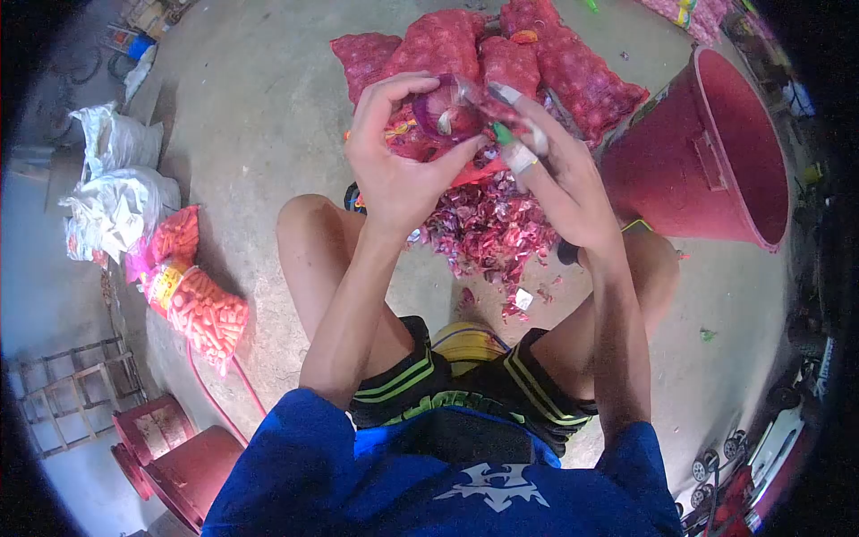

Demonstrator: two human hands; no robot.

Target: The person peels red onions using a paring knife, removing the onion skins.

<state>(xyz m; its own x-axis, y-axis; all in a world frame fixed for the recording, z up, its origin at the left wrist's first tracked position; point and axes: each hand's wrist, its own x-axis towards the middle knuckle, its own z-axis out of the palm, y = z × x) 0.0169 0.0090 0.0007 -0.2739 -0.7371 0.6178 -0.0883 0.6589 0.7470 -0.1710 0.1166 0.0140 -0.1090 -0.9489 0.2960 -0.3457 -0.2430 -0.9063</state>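
Note:
A red onion (455,119) with purple outer skin is raised in front of me. My left hand (394,174) curves round it, thumb below and fingers above. Close to its right side, my right hand (565,183) is partly smeared by motion, with white tape round some fingers. A small green-handled tool (503,134) shows between its thumb and fingers; its far end is too blurred to make out. Beneath both hands, a heap of onion skins (501,224) lies on the floor between my legs. Part of a red mesh bag (465,170) shows behind the hands.
Full mesh bags of onions (438,45) lie ahead. A large red bin (698,161) stands tilted at right. On the left are white sacks (121,210), a bag of orange pieces (210,313) and red tubs (192,465). A yellow seat (465,345) shows between my legs.

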